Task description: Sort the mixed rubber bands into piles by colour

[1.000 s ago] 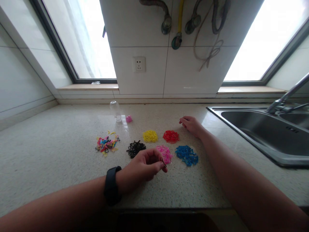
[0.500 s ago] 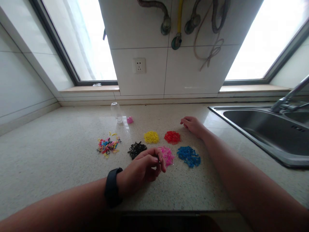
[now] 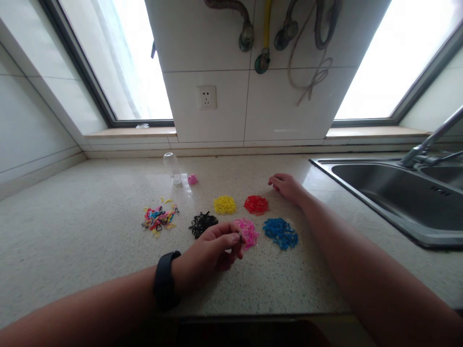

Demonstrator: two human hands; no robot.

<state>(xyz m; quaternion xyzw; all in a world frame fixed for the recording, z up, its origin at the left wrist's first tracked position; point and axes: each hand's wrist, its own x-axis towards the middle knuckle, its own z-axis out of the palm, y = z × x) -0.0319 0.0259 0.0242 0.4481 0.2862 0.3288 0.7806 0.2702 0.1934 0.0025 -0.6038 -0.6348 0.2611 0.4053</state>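
My left hand (image 3: 217, 246), with a dark watch band on the wrist, pinches a small dark loop, which looks like a black rubber band (image 3: 239, 236), between thumb and fingers. It hovers over the near edges of the black pile (image 3: 202, 223) and the pink pile (image 3: 249, 233) of small rubber bands, partly covering both. My right hand (image 3: 285, 185) rests on the counter beyond the red pile (image 3: 256, 205), fingers curled in; whether they hold anything is hidden. A blue pile (image 3: 280, 233) lies nearer me, and a yellow pile (image 3: 224, 205) sits left of the red.
A mixed-colour heap of bands (image 3: 158, 219) lies at the left. Behind it are a clear bottle (image 3: 172, 168) and a pink cap (image 3: 192, 179). A steel sink (image 3: 383, 193) with a tap (image 3: 430, 142) is set into the counter (image 3: 90, 231) at the right.
The view has shifted slightly, moving everything a little left. My left fingers have drawn in around the dark band, which shows more clearly as a loop. My right hand keeps its place on the counter.
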